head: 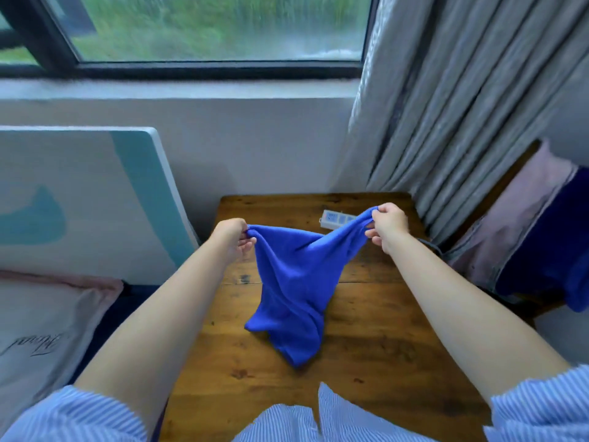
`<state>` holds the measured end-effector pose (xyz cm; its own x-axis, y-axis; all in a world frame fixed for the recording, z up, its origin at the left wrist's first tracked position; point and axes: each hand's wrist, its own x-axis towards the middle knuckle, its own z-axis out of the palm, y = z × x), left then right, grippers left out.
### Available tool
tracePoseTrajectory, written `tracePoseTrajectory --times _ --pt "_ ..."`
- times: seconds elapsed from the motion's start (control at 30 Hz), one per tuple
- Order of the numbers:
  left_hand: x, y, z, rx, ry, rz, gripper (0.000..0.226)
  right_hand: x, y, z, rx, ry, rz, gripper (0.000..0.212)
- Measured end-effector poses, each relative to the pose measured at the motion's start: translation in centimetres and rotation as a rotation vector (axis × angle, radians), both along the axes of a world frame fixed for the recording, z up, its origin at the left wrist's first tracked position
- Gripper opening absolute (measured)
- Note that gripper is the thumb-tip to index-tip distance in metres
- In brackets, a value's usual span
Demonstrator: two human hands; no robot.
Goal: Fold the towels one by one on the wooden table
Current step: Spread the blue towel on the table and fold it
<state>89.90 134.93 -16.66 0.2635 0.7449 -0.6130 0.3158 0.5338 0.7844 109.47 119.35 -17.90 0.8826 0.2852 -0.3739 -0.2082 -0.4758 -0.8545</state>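
The blue towel point(291, 282) hangs in the air over the wooden table point(366, 330). The left hand point(234, 237) pinches one top corner and the right hand point(387, 226) pinches the other, with fingers curled tight on the cloth. Both hands are held up above the far half of the table, well apart from each other. The top edge of the towel runs from hand to hand, across the table from side to side, and it sags in the middle. The rest of the towel droops down toward the person, and its low tip seems to touch the table top near the middle. Both hands are about as close to the towel as each other, since each one has a corner. I think the towel must next be pulled flat and laid down on the table. A white power strip point(338, 219) lies at the far edge of the table, just behind the towel.
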Motion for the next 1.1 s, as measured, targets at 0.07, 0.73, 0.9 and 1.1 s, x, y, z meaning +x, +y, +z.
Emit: tracePoseTrajectory --times 0.07,0.73,0.9,1.1 --pt "-0.5 0.0 1.3 -0.030 0.000 -0.069 0.031 0.4 0.8 2.0 0.012 -0.004 0.074 0.029" --pt "-1.4 4.3 6.8 0.299 -0.602 0.196 0.029 1.1 6.1 10.9 -0.092 -0.040 0.109 0.022" --pt "-4.0 5.9 8.2 0.296 -0.787 0.414 0.032 2.0 6.5 13.5 0.072 -0.355 0.129 0.020" --pt "-7.5 4.8 3.2 0.306 -0.147 0.217 0.033 0.7 6.2 8.7 -0.079 -0.208 0.136 0.024"
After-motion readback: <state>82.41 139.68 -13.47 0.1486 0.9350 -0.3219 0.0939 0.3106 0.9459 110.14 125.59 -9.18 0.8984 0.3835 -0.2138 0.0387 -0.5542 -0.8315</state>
